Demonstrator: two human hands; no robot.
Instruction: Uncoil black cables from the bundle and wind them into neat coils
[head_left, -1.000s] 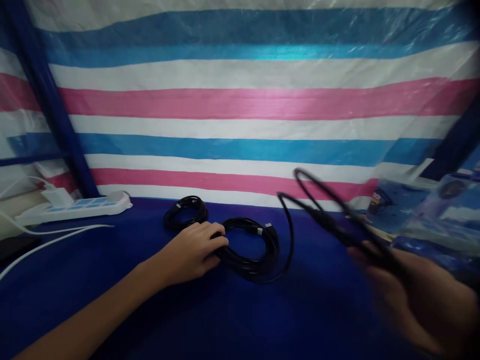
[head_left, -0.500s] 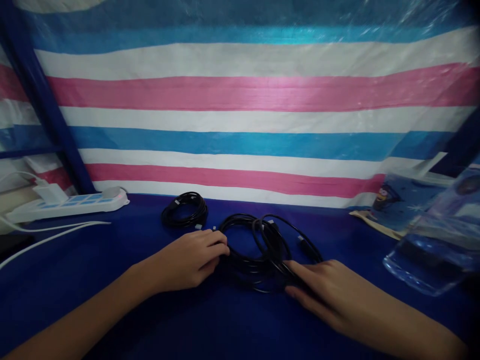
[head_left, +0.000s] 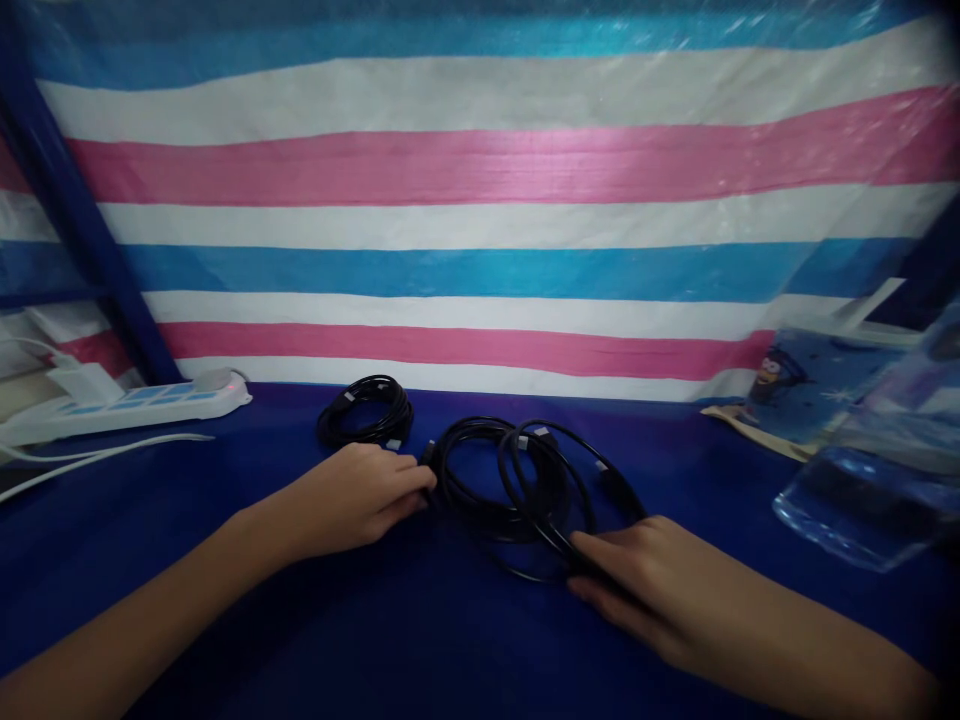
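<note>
Loose coils of black cable (head_left: 517, 480) lie on the dark blue table (head_left: 450, 640) in the middle of the view. My left hand (head_left: 360, 495) rests on the table with its fingertips pinching the left edge of the coils. My right hand (head_left: 637, 570) lies flat at the coils' right front edge, its fingers pressing on a loop. A smaller, tighter coil of black cable (head_left: 366, 411) sits apart behind my left hand, touched by neither hand.
A white power strip (head_left: 127, 405) with white cords (head_left: 90, 460) lies at the far left. Clear plastic bags (head_left: 862, 490) and a blue printed package (head_left: 802, 385) sit at the right. A striped tarp (head_left: 480, 200) hangs behind the table.
My right hand has swung a loop of cable down from the air onto the table beside the coil and now rests on it. My left hand stayed at the coil's left edge.
</note>
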